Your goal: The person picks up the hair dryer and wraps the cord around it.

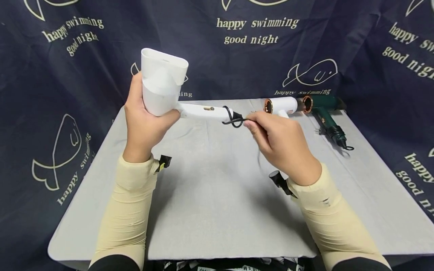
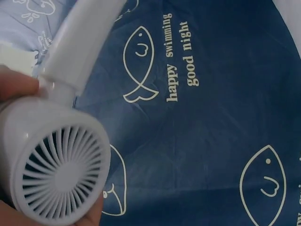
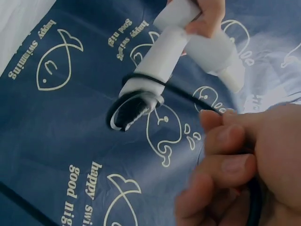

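A white hair dryer is held up above the table, its flat nozzle pointing upward and its handle reaching to the right. My left hand grips it round the barrel. The round slotted grille at its back shows in the left wrist view. At the handle's end a black cord is looped round the handle. My right hand pinches that cord just beyond the loop. In the right wrist view the cord runs taut from the handle into the curled fingers of the right hand.
Behind my right hand, a second white hair dryer with copper trim lies on the grey-covered table. To its right lies a dark green hair dryer, its cord bundled at the handle end. A navy printed curtain surrounds the table's far sides.
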Motion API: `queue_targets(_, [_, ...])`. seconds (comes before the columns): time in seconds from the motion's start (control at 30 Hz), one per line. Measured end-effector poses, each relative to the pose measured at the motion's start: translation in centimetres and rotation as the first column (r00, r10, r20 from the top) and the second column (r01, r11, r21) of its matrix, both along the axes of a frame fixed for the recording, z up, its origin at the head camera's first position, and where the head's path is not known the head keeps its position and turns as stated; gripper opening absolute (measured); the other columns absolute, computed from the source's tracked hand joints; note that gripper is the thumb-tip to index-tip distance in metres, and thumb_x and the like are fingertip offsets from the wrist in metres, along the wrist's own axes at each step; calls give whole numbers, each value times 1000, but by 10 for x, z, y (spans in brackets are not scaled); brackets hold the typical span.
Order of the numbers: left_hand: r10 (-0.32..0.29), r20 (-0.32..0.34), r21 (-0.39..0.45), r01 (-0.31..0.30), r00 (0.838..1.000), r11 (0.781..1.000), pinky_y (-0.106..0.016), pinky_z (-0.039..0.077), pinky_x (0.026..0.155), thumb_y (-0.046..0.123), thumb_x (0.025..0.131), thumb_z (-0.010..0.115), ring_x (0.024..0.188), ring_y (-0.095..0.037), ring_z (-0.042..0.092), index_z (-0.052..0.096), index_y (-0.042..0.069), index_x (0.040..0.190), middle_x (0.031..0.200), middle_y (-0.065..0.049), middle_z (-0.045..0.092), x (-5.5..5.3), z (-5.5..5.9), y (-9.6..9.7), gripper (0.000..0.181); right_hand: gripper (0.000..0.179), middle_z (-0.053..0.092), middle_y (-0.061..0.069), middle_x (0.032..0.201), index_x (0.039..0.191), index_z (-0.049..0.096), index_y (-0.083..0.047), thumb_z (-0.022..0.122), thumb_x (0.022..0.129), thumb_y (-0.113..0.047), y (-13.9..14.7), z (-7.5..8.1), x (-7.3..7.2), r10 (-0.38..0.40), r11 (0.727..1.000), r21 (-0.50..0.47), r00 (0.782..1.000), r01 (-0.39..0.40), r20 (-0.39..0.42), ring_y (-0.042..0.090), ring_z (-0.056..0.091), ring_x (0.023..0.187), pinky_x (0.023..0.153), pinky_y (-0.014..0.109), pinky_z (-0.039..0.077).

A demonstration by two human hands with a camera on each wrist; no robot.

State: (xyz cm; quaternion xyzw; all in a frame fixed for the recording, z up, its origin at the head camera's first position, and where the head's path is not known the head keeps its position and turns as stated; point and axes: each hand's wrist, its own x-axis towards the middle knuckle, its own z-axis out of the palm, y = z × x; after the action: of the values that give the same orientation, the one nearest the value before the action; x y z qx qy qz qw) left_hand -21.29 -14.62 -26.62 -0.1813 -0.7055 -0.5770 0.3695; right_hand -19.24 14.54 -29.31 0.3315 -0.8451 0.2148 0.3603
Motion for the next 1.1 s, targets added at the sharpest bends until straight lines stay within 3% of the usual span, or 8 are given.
queue_targets(0.23, [-123,-18,-72,122,992,990,-30,46,83,-8,59,69,98,-20,59,62,0,131,111,2,67,7,5,-1,73,15,63,0,77,102,74,-7,68,100,-21,6,3,-7,85,991,-96,995,-89,-48,8,49,65,62,22,38])
queue_targets(0.37, [-216,-62,-84,211,974,974,-32,47,83,-8,57,70,96,-24,59,59,-9,126,106,8,67,9,8,-2,70,11,62,-1,76,98,75,-8,72,97,-19,8,4,-10,120,980,-158,993,-121,-15,5,48,67,63,18,37])
queue_targets(0.47, [-276,-80,-32,275,958,961,-34,49,83,-10,54,72,95,-26,61,59,-11,125,106,4,69,9,7,-3,73,8,61,-1,75,97,76,-9,74,95,-16,8,3,-11,151,971,-193,988,-144,19,5,48,67,63,18,37])
queue_targets(0.53, [-338,-82,33,342,938,939,-38,54,85,-14,52,72,94,-31,64,61,-9,125,108,-5,69,8,6,-3,74,6,61,-2,74,96,76,-9,75,94,-14,8,2,-12,169,965,-210,985,-156,45,5,48,67,63,18,37])
queue_targets(0.7, [-468,-108,188,481,877,857,-52,61,81,-23,50,68,84,-42,70,61,-1,125,108,-22,65,4,-1,-6,78,3,65,-4,78,95,77,-10,73,95,-10,4,-2,-13,228,949,-254,964,-188,135,6,50,69,65,20,39])
queue_targets(0.87, [-486,-149,239,509,861,827,-51,61,81,-24,51,69,85,-42,69,59,-2,123,107,-21,65,3,-2,-6,76,10,66,-4,79,98,76,-11,69,96,-4,0,-7,-15,294,929,-291,935,-230,199,7,53,69,64,20,42])
queue_targets(1.0, [-473,-186,260,508,861,821,-51,60,85,-24,52,68,92,-43,64,57,-1,124,109,-22,64,6,1,-3,76,18,68,-4,82,101,76,-10,58,103,-8,-2,-13,-17,292,931,-284,935,-230,199,9,56,71,68,21,45])
queue_targets(1.1, [-449,-209,287,494,868,821,-50,59,86,-24,54,66,92,-44,65,55,-1,126,111,-22,62,9,4,0,76,39,68,-3,79,95,74,-9,50,108,-36,-5,-18,-19,260,945,-250,947,-211,187,8,58,71,68,22,46])
